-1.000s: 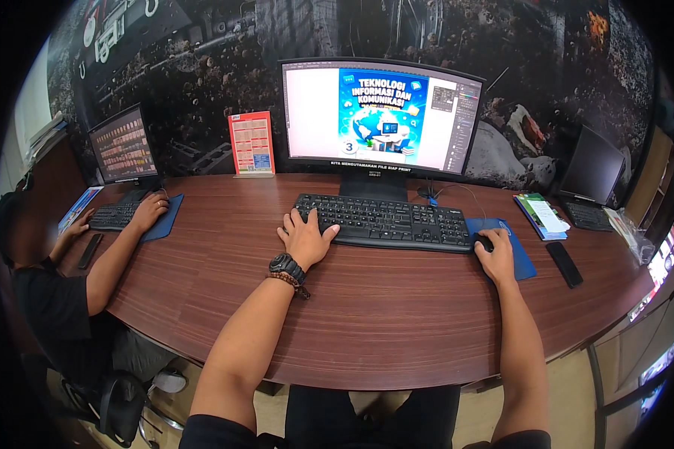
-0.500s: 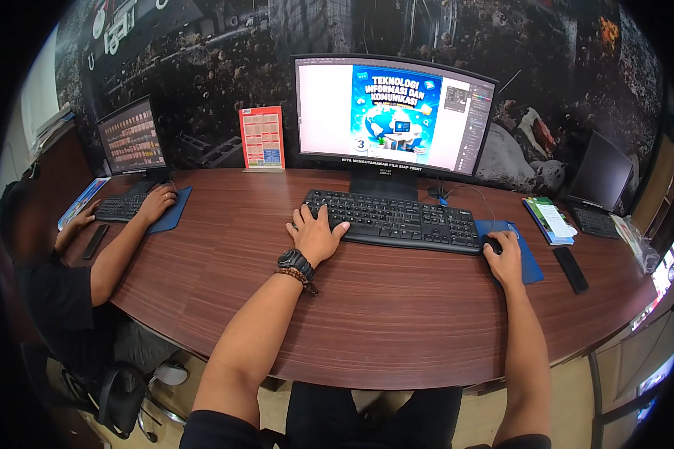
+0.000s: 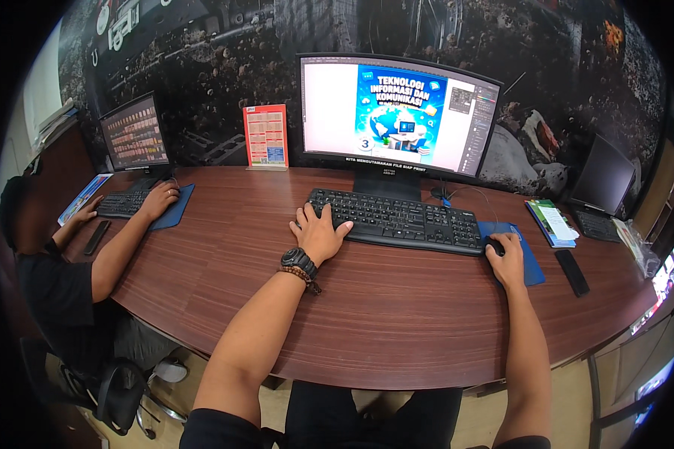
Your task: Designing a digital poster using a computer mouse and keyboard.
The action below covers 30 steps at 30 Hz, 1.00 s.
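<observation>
My left hand (image 3: 320,236) rests at the left end of a black keyboard (image 3: 401,219), its fingers spread over the keys and the thumb stretched along the near edge. A black watch (image 3: 298,260) and a beaded bracelet are on that wrist. My right hand (image 3: 508,259) is curled over a black computer mouse (image 3: 494,245), partly hidden under the fingers. The mouse sits on a blue mouse pad (image 3: 532,269) just right of the keyboard. Behind the keyboard stands a wide monitor (image 3: 326,112), showing a blue cover design with a globe in an editing window.
A red and white desk calendar (image 3: 266,136) stands left of the monitor. To the right lie a black phone (image 3: 572,272), booklets (image 3: 553,224) and a second keyboard below a dark monitor (image 3: 603,176). At the left, a co-worker (image 3: 60,292) uses another computer on the same brown desk (image 3: 202,273).
The view has shifted very slightly. Both hands stay in place, the left on the keyboard and the right on the mouse.
</observation>
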Each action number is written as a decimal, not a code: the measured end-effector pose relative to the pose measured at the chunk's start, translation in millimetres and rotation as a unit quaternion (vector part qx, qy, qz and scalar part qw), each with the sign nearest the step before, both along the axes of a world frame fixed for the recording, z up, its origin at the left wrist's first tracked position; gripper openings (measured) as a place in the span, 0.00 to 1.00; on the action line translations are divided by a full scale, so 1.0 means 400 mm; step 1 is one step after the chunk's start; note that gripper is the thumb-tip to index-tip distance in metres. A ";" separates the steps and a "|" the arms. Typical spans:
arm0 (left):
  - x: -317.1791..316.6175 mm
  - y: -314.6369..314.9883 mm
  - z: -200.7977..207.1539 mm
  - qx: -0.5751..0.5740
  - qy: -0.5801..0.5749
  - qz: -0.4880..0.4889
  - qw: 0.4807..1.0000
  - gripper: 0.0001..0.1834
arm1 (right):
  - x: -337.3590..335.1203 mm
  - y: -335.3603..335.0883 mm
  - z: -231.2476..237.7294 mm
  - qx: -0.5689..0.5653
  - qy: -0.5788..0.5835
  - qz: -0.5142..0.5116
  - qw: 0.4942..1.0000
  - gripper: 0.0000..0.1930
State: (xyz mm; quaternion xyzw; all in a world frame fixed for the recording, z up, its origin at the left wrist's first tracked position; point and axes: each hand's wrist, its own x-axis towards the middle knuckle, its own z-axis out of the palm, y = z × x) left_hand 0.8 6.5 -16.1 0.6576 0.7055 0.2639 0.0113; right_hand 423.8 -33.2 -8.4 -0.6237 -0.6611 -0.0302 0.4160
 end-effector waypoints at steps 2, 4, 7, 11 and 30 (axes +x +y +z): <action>0.000 -0.001 0.000 0.004 -0.002 -0.003 1.000 0.42 | 0.003 0.003 -0.003 0.002 -0.001 0.002 1.000 0.17; 0.002 0.000 0.002 0.002 -0.001 -0.003 1.000 0.43 | 0.007 0.004 -0.004 0.004 -0.003 0.003 1.000 0.17; 0.009 0.001 0.007 -0.004 0.003 -0.002 1.000 0.42 | 0.008 0.002 -0.003 0.007 -0.006 -0.002 1.000 0.16; -0.003 0.015 0.016 0.040 0.064 -0.053 0.996 0.40 | -0.010 -0.001 0.006 0.005 -0.001 -0.011 1.000 0.16; -0.009 0.019 0.072 -0.016 -0.041 0.020 0.999 0.46 | 0.004 0.000 0.003 0.000 -0.003 -0.030 1.000 0.16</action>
